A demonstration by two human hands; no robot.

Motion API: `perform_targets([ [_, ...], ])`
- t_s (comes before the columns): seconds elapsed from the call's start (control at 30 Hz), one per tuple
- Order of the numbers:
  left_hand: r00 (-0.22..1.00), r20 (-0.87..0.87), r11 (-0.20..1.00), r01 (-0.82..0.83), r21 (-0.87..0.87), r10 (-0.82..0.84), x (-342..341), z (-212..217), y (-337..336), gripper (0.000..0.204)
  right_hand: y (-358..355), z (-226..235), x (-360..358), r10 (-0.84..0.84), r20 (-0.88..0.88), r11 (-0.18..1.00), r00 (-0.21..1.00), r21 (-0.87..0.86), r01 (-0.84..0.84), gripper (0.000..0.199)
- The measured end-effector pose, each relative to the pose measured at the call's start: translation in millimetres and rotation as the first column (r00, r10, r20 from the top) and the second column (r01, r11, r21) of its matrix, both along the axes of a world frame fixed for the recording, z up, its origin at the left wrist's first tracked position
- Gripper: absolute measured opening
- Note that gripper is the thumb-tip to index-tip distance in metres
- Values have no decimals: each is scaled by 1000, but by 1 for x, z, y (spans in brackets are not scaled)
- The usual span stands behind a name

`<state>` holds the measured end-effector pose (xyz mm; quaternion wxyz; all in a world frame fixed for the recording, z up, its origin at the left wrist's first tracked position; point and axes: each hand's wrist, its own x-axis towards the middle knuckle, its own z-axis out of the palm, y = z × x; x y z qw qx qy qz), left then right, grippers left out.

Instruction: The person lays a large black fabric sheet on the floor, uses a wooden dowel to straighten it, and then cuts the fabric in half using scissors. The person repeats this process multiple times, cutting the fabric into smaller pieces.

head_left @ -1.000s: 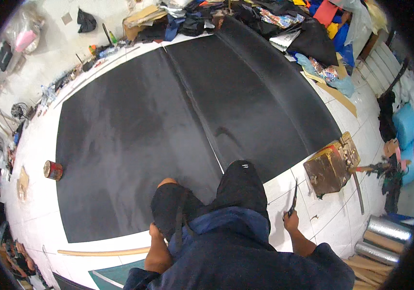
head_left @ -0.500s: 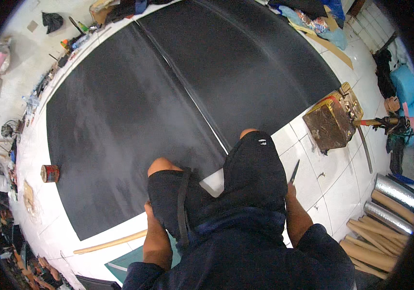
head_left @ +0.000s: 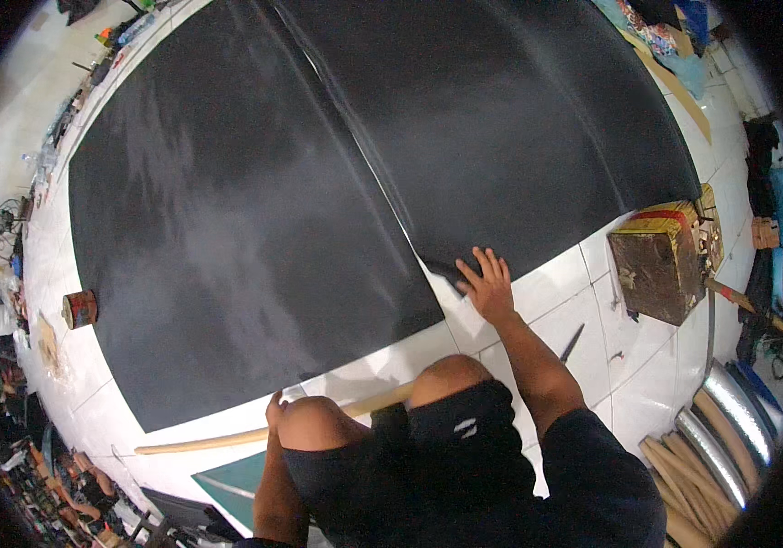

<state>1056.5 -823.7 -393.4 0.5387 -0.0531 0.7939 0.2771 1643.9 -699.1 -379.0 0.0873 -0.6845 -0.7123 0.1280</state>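
Two big black sheets lie on the white tile floor, the left sheet [head_left: 227, 228] overlapping the right sheet [head_left: 501, 128] along a seam. My right hand [head_left: 487, 285] is stretched forward, fingers spread, resting flat on the near corner of the right sheet. A thin dark blade-like tool [head_left: 571, 344] lies loose on the tiles just right of that forearm. My left hand [head_left: 274, 410] is down beside my left knee, at a long pale wooden stick [head_left: 200, 442] lying on the floor. The knee hides its fingers.
A worn brown box [head_left: 656, 265] stands on the tiles at the right, with a handled tool beside it. Cardboard and silver rolls [head_left: 716, 438] lie at lower right. A red tin [head_left: 79, 309] sits left of the sheets. A green mat [head_left: 236, 475] lies near my knees. Clutter lines the left wall.
My right hand held the dark tool upright beside my knee before; now the tool lies on the tiles and the hand has reached forward onto the sheet's corner. The view has dipped closer.
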Motion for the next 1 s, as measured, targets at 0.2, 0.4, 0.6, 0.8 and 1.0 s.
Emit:
perform_targets([
  [0.2,454,-395,533,838,-114,-799,110,137,32,51,56,64,67,-801,-266,590,537,-197,783,58],
  [0.4,510,-93,506,860,68,-855,209,265,158,43,100,212,144,-750,-662,396,-4,-453,799,74],
  [0.6,357,-142,330,926,184,-923,416,363,394,57,129,333,170,-666,-690,362,-284,-632,685,76],
  [0.8,633,-89,590,757,281,-769,665,426,562,63,125,446,177,-764,-640,304,-80,-466,831,59],
  [1.0,435,-381,380,900,213,-816,727,457,590,43,152,552,236,-764,-433,632,479,-652,419,79],
])
